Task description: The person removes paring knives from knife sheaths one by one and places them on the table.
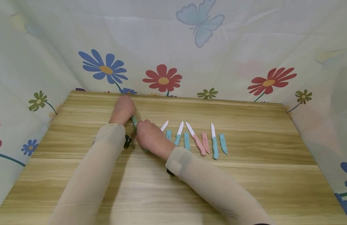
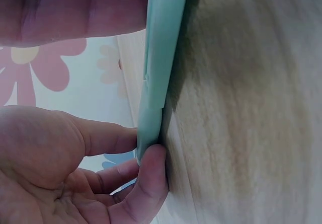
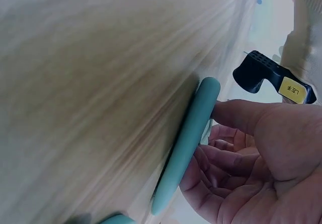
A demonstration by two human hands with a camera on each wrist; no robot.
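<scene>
Near the back left of the table, my left hand point(image 1: 125, 107) pinches the end of a light green knife sheath point(image 2: 163, 48) between thumb and finger. My right hand point(image 1: 150, 136) grips the green handle point(image 3: 188, 143) of a paring knife, thumb on one side and curled fingers on the other. Sheath and handle are held in line, low over the wood, the handle mostly hidden behind the right hand in the head view. Right beside that hand, a white blade point(image 1: 164, 125) shows, its handle covered.
Rightward along the wooden table point(image 1: 246, 187) lie a teal knife point(image 1: 178, 137), a pink knife point(image 1: 198, 144) and another teal knife point(image 1: 214, 143). Between them are teal sheaths point(image 1: 186, 140) and a pink sheath point(image 1: 205, 140). A flowered curtain point(image 1: 232, 47) rises behind the table.
</scene>
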